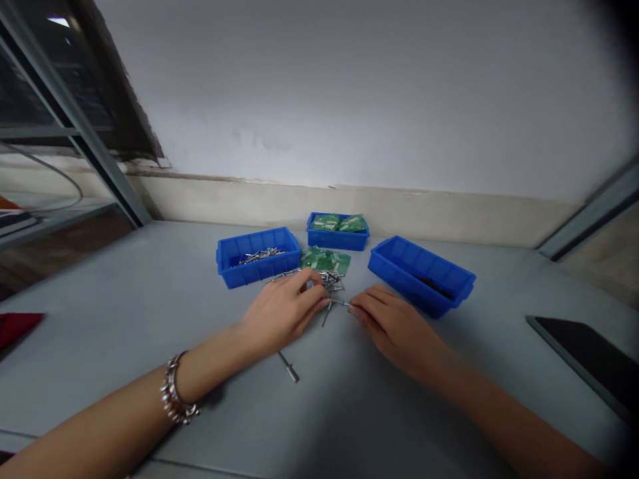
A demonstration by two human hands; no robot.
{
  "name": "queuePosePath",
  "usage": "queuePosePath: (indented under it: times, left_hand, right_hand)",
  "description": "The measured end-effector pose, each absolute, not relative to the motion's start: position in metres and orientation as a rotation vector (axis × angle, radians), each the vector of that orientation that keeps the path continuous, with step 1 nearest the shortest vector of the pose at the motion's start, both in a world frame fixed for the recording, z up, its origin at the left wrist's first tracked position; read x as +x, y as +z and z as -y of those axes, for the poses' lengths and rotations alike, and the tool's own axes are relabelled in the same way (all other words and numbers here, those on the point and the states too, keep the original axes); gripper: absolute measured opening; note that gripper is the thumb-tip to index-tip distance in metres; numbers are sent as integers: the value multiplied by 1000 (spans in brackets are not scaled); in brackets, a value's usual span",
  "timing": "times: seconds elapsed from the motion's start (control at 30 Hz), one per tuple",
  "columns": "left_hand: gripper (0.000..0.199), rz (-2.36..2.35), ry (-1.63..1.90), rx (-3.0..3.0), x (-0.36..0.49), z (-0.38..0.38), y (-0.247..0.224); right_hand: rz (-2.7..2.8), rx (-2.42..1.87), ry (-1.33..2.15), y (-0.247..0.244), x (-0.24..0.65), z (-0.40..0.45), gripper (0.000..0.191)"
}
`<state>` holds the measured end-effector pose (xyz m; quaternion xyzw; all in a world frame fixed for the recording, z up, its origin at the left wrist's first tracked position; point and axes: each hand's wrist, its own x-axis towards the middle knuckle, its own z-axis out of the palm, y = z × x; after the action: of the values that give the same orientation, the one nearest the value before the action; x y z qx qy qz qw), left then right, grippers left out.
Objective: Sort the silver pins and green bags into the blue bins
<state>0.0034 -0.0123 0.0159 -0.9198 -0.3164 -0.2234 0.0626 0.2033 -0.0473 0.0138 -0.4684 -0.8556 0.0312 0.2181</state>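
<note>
Between my hands is a silver blind rivet (340, 303), a thin pin with a thicker end. My left hand (287, 303), with a beaded bracelet on its wrist, pinches one end. The fingertips of my right hand (392, 324) are closed on the other end. Just beyond my left fingers lies a pile of similar rivets (333, 281), partly hidden by that hand. One rivet (326, 314) lies just below the held one. Another loose rivet (289, 368) lies on the table nearer to me, under the left forearm's edge.
A blue bin (259, 271) with more rivets stands at the left. Green packets (327, 260) lie beside it, and a small blue bin (338, 239) behind holds more. The right blue bin (414, 283) contains dark pieces. A dark flat tablet-like object (589, 359) lies far right.
</note>
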Motion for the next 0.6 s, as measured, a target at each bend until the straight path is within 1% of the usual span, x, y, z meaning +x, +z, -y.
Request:
queuePosePath:
  times: [0.13,0.27,0.47,0.6]
  left_hand:
    - [22,1032,-784,-2683,-1,9,22]
    - [22,1168,-895,-2491,-11,0,30]
    - [27,1498,-587,-2115,-22,-13,37]
    - [27,1668,-447,-2040,-25,-19,38]
  right_hand:
    - [2272,-1329,24,11,208,43,23]
    - [2214,-1485,-25,2,215,35,30]
    - [2207,-1771,29,-11,223,23,44]
    - [2255,-1825,99,-17,227,21,45]
